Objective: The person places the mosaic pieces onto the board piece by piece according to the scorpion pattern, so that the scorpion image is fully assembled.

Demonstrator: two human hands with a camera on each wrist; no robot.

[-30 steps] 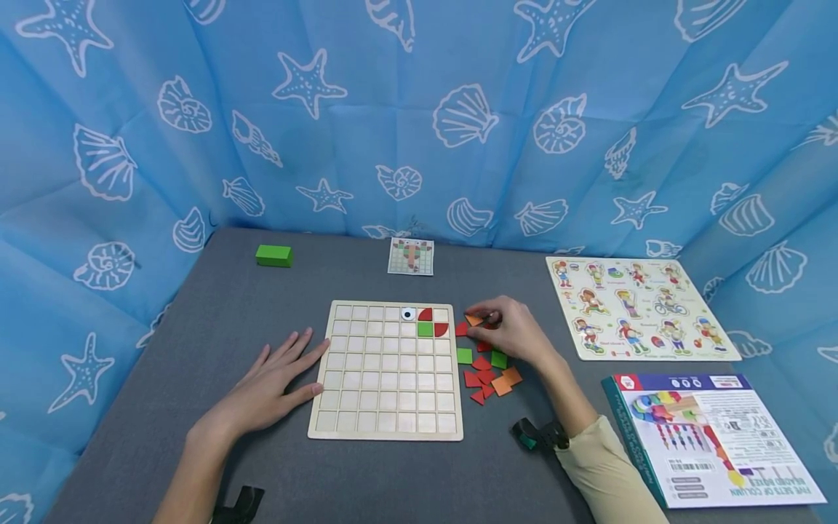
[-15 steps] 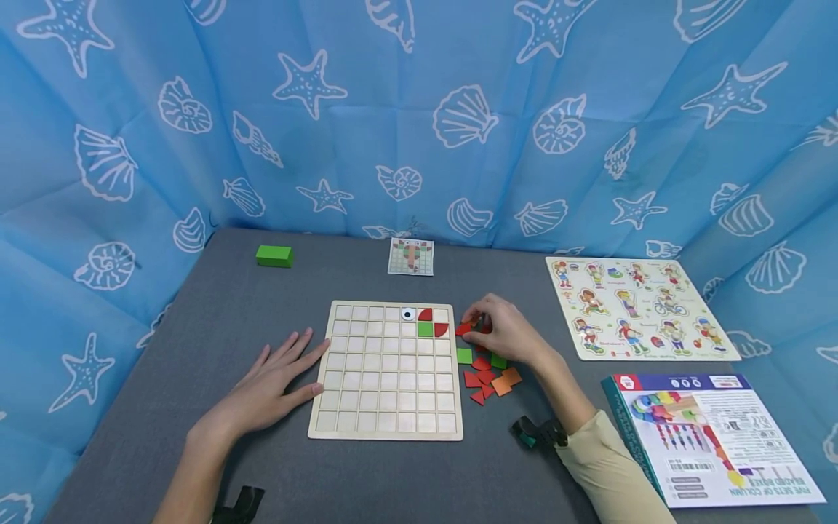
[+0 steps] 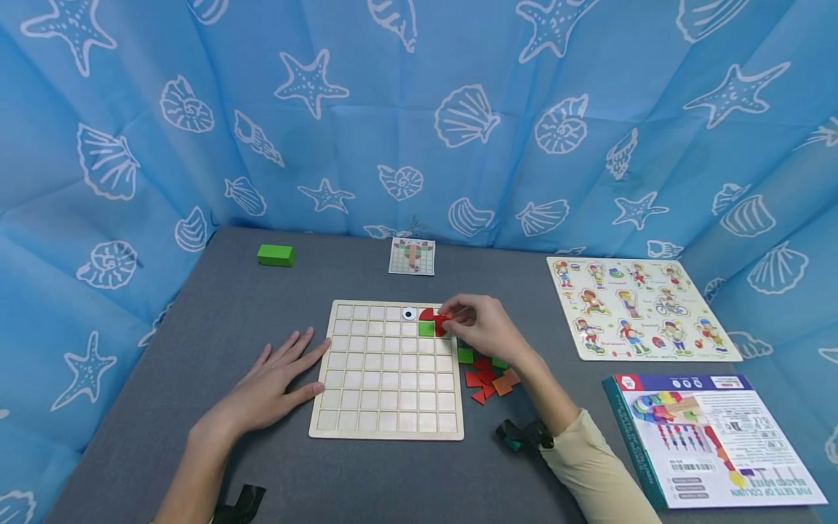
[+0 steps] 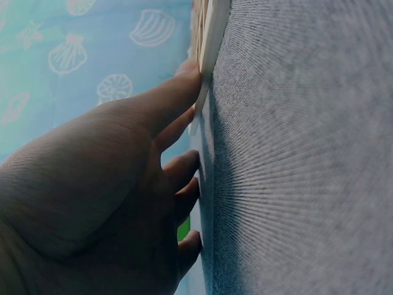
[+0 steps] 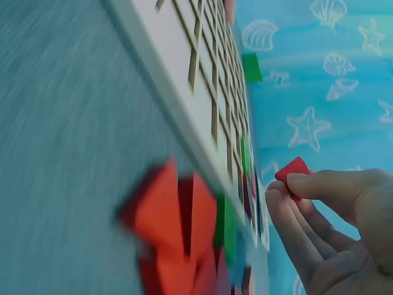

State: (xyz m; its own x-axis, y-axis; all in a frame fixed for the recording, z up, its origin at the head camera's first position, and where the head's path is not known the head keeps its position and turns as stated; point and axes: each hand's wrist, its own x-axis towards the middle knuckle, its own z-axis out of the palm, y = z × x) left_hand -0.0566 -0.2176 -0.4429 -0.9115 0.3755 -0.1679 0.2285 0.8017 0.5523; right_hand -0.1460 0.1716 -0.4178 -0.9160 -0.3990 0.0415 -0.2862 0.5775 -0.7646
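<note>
A: Progress?

B: Early, by my judgement. On the gridded board (image 3: 386,436), toward its far right corner: an eye tile (image 3: 409,314), a red quarter-round (image 3: 425,315) and, just nearer than that, a green square (image 3: 426,329). More red shows to the square's right, crowded by the fingers; can't part set piece from held piece there. Most cells bare.

A: And what remains?

B: Loose heap (image 3: 484,378) on the counter (image 3: 366,480) along the board's right edge: red, green, orange. The card (image 3: 412,256) past the far edge carries a gridded figure with more coloured cells than the board shows, so much looks left to lay, if the card is the pattern.

A: Right hand (image 3: 487,327)?

B: Reaching in from the right, above the far right corner, wrist over the heap's side. Thumb and forefinger pinch a small red piece (image 5: 295,169); the other fingers curve loosely beneath. Whether the piece touches the board, cannot tell.

A: Left hand (image 3: 271,382)?

B: Palm down, low at the board's left side, fingers spread and relaxed, clasping nothing. Its wrist view puts the thumb tip against the board's edge; looks like steadying.
</note>
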